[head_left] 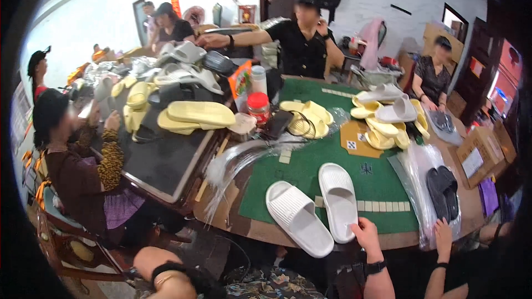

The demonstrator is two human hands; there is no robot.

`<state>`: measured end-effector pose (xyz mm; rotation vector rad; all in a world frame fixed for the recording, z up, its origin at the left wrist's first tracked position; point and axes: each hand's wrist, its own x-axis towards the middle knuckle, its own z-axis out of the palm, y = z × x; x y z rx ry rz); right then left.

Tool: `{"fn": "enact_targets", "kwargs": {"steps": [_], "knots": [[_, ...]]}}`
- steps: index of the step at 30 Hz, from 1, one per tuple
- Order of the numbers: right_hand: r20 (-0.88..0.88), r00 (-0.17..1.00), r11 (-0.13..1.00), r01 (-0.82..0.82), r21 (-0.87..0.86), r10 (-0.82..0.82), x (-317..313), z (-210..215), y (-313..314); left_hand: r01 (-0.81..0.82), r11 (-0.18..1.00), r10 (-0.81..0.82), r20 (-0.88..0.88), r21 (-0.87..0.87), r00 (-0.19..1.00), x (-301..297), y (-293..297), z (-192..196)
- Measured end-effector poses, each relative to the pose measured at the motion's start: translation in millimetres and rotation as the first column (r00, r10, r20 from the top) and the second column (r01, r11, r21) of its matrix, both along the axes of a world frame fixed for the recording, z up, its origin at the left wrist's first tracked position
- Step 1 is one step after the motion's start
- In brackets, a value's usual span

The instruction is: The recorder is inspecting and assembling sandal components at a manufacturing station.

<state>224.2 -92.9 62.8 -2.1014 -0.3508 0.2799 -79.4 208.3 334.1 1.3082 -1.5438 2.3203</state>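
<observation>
With the left hand (367, 231) resting loosely open on the heel of the nearer white slipper (339, 201) and the right hand (443, 235) seemingly flat on a clear bag (417, 188), pairing appears underway, calling for a grasp of both slippers.

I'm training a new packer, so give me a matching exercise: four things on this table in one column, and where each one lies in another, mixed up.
Things:
1. white slippers
2. black slippers
3. red-lidded jar
4. left hand

Places:
A. inside a clear bag at the right edge
B. at the heel of a white slipper
C. sole up on the green mat, near edge
D. mid-table, beside a dark phone

Pairs: 1-C, 2-A, 3-D, 4-B
</observation>
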Motion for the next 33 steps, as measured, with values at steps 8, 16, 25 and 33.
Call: {"fn": "enact_targets", "kwargs": {"steps": [8, 16, 25, 33], "knots": [[-0.018, 1.0, 1.0, 0.019, -0.009, -0.019, 7, -15, 0, -0.685, 0.704, 0.02, -0.969, 0.188, -0.245, 121, 4, -157], [0.157, 0.981, 0.988, -0.098, -0.121, 0.117, 2, -2, 16, -0.633, 0.671, 0.039, -0.871, 0.387, -0.49, 172, 10, -244], [0.335, 0.941, 0.995, 0.0, -0.102, 0.035, -16, 5, 32, -0.761, 0.635, -0.118, -0.956, 0.135, -0.269, 189, 43, -262], [0.305, 0.952, 0.997, 0.026, -0.069, -0.003, -15, 6, 34, -0.82, 0.565, -0.413, -0.891, -0.088, -0.19, 180, 42, -280]]}}
